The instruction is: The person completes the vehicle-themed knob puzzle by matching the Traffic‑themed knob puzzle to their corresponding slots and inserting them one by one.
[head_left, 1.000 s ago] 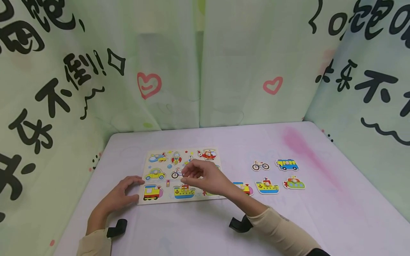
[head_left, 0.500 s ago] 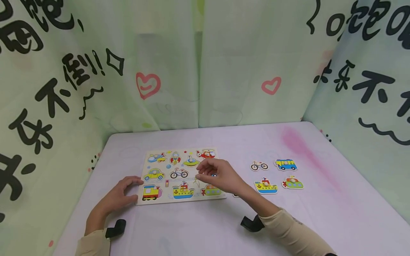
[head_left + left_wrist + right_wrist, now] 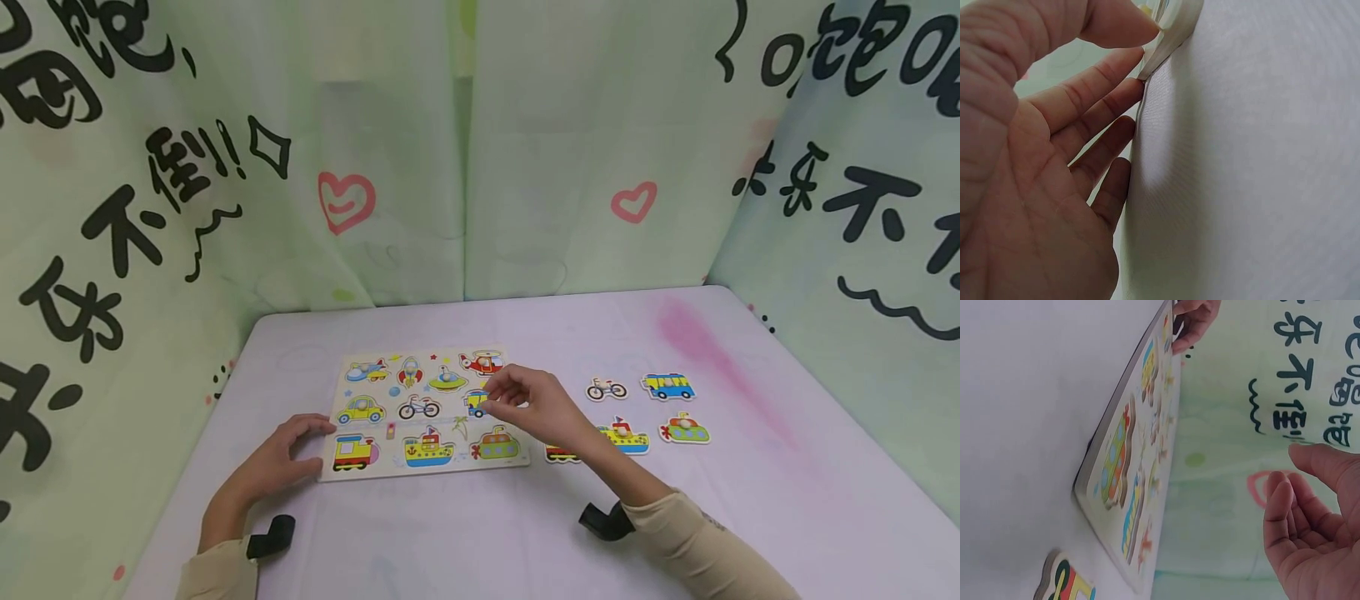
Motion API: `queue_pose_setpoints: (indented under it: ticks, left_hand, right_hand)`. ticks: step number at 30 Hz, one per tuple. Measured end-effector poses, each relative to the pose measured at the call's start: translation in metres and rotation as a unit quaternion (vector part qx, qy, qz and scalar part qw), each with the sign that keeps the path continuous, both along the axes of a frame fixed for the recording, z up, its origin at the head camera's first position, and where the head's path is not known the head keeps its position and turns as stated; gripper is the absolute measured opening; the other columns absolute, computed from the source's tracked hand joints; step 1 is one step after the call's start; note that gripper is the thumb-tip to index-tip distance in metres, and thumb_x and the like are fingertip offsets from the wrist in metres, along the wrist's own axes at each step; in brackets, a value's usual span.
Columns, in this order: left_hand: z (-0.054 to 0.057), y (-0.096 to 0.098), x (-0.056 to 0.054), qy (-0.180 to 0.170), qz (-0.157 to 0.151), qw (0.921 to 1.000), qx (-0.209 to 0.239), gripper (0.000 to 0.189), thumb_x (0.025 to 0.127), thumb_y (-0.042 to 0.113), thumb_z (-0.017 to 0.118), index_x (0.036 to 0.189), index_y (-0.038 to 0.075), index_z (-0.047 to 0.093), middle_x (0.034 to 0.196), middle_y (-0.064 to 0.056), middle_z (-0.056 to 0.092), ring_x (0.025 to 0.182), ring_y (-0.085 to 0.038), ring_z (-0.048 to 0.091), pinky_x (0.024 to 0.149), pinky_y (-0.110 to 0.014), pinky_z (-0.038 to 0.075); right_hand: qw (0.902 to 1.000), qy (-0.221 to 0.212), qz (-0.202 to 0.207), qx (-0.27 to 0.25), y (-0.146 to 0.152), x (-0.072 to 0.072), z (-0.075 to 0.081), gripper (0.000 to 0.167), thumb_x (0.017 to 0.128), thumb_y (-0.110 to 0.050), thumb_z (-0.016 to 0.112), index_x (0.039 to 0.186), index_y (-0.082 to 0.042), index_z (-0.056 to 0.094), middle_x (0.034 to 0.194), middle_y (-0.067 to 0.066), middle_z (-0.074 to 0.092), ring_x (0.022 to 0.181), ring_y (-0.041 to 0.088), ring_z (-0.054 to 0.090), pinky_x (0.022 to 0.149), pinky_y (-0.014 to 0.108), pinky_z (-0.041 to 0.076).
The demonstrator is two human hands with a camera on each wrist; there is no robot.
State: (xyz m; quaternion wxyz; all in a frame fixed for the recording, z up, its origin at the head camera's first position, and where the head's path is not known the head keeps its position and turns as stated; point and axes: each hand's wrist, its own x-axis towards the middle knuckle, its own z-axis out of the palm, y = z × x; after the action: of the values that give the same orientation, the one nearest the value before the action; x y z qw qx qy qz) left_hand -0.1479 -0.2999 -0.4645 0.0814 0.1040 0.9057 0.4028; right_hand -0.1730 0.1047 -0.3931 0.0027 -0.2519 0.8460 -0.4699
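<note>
A vehicle puzzle board lies flat on the table, printed with a car, bicycle, train, ship, submarine and other vehicles. My left hand touches its left edge near the front corner, the fingers nearly straight. Above the board's right side hovers my right hand, fingers loosely curled. It partly covers the bus picture. In the right wrist view nothing shows between the thumb and fingers of the right hand. A train piece lies right of the board, partly hidden by the right forearm.
Right of the board lie loose pieces: a bicycle, a bus, a ship and a submarine. A pale cloth covers the table. Behind it hangs a light green curtain with black writing.
My right hand has moved right across the board, from over the bicycle picture to beside the bus picture, uncovering the middle pictures. The left hand stays at the board's edge.
</note>
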Motion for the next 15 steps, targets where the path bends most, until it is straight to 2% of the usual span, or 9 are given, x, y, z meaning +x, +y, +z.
queue_pose_setpoints:
  ticks: [6, 15]
  left_hand:
    - [0.002, 0.0, 0.0, 0.001, -0.001, 1.0, -0.005, 0.048, 0.083, 0.006, 0.074, 0.13, 0.006, 0.062, 0.148, -0.023, 0.046, 0.141, -0.048, 0.035, 0.115, -0.069, 0.028]
    - [0.001, 0.001, 0.001, -0.004, 0.004, 0.9999, -0.009, 0.049, 0.083, 0.007, 0.074, 0.13, 0.007, 0.062, 0.148, -0.022, 0.047, 0.14, -0.048, 0.036, 0.115, -0.069, 0.029]
  right_hand:
    - [0.9997, -0.005, -0.026, 0.004, 0.012, -0.002, -0.003, 0.02, 0.09, -0.016, 0.078, 0.107, -0.008, 0.07, 0.095, -0.002, 0.07, 0.085, 0.017, 0.064, 0.076, 0.023, 0.056]
    - [0.9981, -0.007, -0.059, 0.012, 0.034, -0.01, -0.012, 0.024, 0.091, -0.018, 0.077, 0.11, -0.004, 0.07, 0.094, 0.0, 0.069, 0.084, 0.017, 0.063, 0.076, 0.022, 0.056]
